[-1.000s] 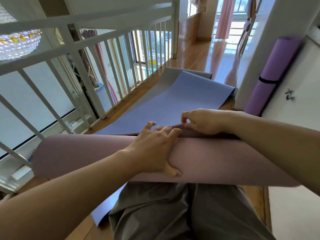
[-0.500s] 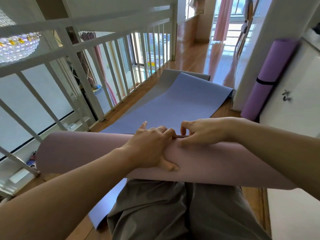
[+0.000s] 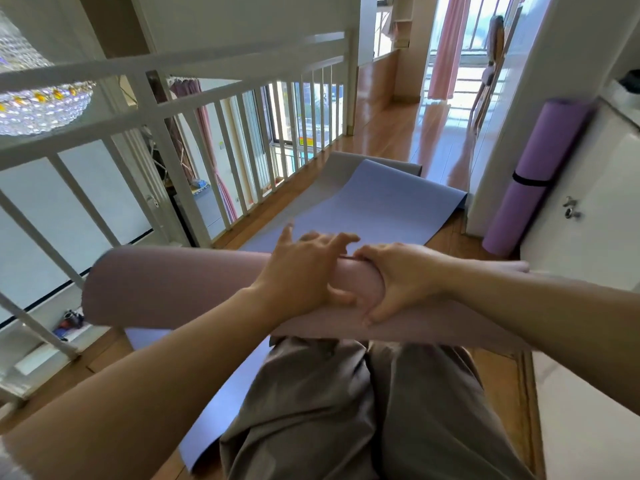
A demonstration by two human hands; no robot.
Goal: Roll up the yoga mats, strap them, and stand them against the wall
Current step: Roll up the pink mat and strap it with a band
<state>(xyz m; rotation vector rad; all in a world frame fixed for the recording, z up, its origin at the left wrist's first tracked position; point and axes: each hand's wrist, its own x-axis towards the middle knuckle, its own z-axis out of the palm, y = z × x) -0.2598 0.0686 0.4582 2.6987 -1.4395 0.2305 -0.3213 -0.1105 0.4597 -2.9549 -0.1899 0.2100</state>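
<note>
A mauve yoga mat (image 3: 173, 282), loosely rolled, lies across my knees. My left hand (image 3: 304, 271) rests its palm on top of the roll, fingers spread and stretched forward, thumb against the near side. My right hand (image 3: 401, 278) grips the roll right beside it, fingers curled over the top and thumb underneath. A blue mat (image 3: 374, 202) lies flat on the floor ahead, on top of a grey mat (image 3: 332, 168). A purple mat (image 3: 540, 174), rolled and bound with a black strap (image 3: 531, 180), leans against the right wall.
A white railing (image 3: 173, 109) runs along the left over an open drop, with a crystal chandelier (image 3: 38, 105) beyond it. A white door (image 3: 606, 220) and wall close the right side. Wooden floor (image 3: 398, 133) stretches ahead toward a balcony doorway.
The roll has been drawn tighter in the middle. My right hand went from pinching the mat's edge to gripping round the roll. My left hand's fingers have spread and stretched forward.
</note>
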